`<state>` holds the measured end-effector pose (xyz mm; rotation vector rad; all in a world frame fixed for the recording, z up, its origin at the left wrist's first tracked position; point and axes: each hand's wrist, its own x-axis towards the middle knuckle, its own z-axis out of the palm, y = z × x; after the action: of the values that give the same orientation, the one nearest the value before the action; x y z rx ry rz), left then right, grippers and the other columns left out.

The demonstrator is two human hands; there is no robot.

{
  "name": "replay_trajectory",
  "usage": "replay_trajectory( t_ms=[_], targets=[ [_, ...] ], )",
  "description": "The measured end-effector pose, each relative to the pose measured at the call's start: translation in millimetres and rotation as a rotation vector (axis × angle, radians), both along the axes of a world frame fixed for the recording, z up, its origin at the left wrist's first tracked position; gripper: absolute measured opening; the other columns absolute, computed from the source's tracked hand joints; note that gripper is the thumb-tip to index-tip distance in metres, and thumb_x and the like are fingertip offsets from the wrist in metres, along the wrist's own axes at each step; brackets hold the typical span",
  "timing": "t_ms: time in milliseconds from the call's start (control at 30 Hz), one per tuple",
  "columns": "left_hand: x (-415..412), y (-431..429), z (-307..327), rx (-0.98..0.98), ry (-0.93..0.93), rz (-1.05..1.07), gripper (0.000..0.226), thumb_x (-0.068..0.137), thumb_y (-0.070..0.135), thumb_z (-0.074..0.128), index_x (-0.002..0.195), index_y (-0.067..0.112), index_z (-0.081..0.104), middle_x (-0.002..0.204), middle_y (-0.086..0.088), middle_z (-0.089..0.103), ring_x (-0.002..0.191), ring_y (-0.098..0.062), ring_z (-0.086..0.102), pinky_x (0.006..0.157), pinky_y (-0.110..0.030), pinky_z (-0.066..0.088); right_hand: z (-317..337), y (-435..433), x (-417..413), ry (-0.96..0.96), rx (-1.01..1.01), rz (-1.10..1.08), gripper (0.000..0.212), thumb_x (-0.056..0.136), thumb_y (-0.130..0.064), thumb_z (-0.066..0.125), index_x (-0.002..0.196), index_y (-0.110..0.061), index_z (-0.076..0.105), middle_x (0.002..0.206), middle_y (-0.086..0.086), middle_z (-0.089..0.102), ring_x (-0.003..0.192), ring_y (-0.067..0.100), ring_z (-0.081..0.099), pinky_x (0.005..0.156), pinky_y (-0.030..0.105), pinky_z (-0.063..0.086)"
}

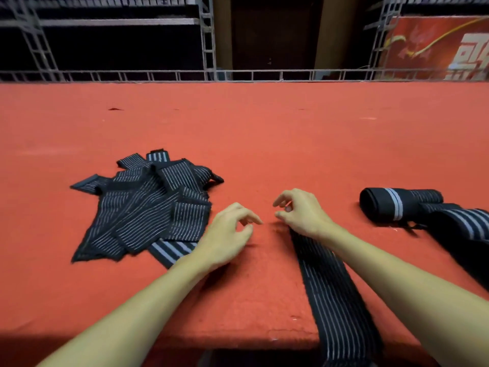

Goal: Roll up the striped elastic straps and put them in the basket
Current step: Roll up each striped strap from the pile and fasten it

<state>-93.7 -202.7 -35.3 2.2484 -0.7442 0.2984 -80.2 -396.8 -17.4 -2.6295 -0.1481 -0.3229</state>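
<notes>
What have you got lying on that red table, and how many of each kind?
Heap of loose striped straps: 1 (too tangled to count inside)
Flat strap: 1
Rolled strap: 1
Loose length beside the roll: 1 (its tail or separate, cannot tell)
Hands: 2, left hand and right hand
Total: 6

Red table (264,128), pile of striped straps (143,207) on the left, one strap (330,287) laid flat, hanging off the near edge. Right hand (301,210) over its far end, left hand (227,234) just beside, both loosely curled. Finished roll (391,205) far right.
</notes>
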Motion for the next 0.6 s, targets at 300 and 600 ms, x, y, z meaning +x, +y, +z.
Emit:
replay_trajectory(
  t_ms=[300, 600],
  targets=[
    [3.0, 134.5, -23.2, -0.137, 0.03, 0.448, 0.037, 0.079, -0.007, 0.053, 0.078, 0.028, 0.063, 0.088, 0.006, 0.064, 0.086, -0.006, 0.057, 0.084, -0.023, 0.042, -7.8, 106.0, 10.2, 0.02, -0.01, 0.402, 0.011, 0.085, -0.021, 0.067, 0.093, -0.016, 0.073, 0.094, -0.001, 0.072, 0.087, 0.011, 0.062, 0.083, 0.027, 0.046],
    [13.9, 136.7, -35.8, -0.061, 0.095, 0.482, 0.02, 0.092, 0.015, 0.048, 0.095, 0.028, 0.064, 0.101, 0.012, 0.059, 0.105, -0.008, 0.051, 0.095, -0.031, 0.04, -20.1, 138.7, 32.5, 0.055, -0.19, 0.432, 0.017, 0.084, -0.036, 0.063, 0.093, -0.025, 0.072, 0.096, -0.006, 0.073, 0.094, 0.016, 0.065, 0.084, 0.035, 0.051]
  ],
)
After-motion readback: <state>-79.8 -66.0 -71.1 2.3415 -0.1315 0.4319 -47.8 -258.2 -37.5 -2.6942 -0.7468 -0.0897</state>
